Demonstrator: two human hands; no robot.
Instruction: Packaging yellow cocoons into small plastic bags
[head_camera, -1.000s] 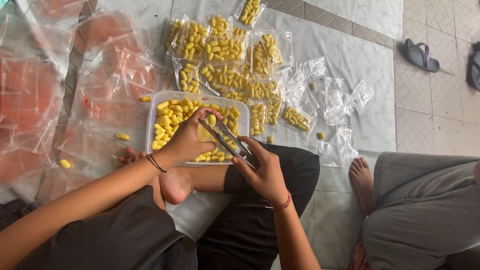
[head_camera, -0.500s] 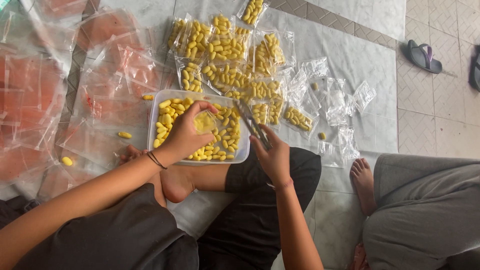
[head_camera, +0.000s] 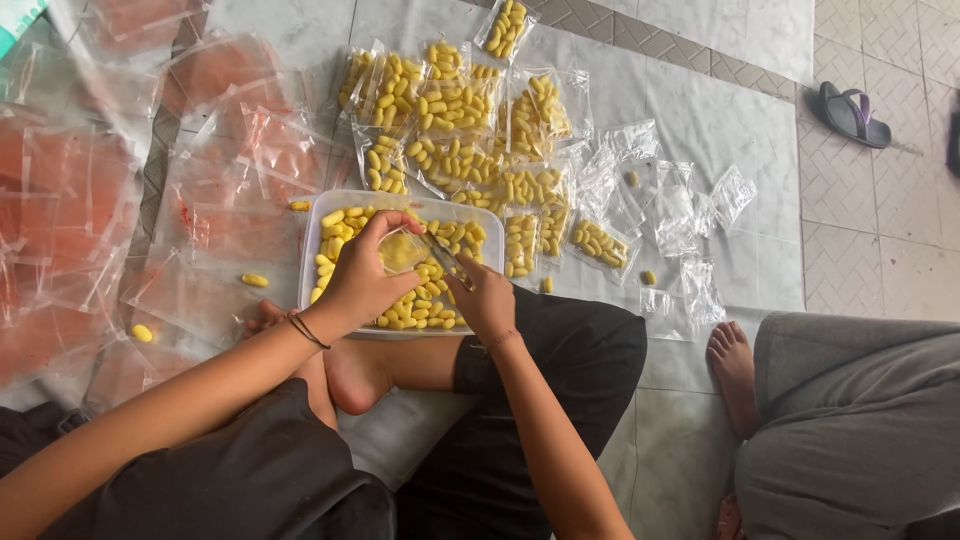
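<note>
A: Head view. What is recorded at the clear plastic tub (head_camera: 310, 262)?

B: The tub is found on the floor, just ahead of the person's crossed legs, partly filled with yellow oblong pieces (head_camera: 415, 310). The left hand (head_camera: 362, 280) is placed over the tub, its grip closed on a small clear bag (head_camera: 400, 250) held open above the pieces.

A: And the right hand (head_camera: 487, 300)?

B: It is set at the tub's near right edge, its grip closed on the same bag's right side. Whether pieces are pinched cannot be told.

A: What is noted around the tub?

B: Filled bags of yellow pieces (head_camera: 460, 120) are piled just beyond it. Empty clear bags (head_camera: 680, 210) are scattered to its right. Reddish bags (head_camera: 90, 200) are spread to its left. Another person's bare foot (head_camera: 735, 360) is seen well right of the tub.
</note>
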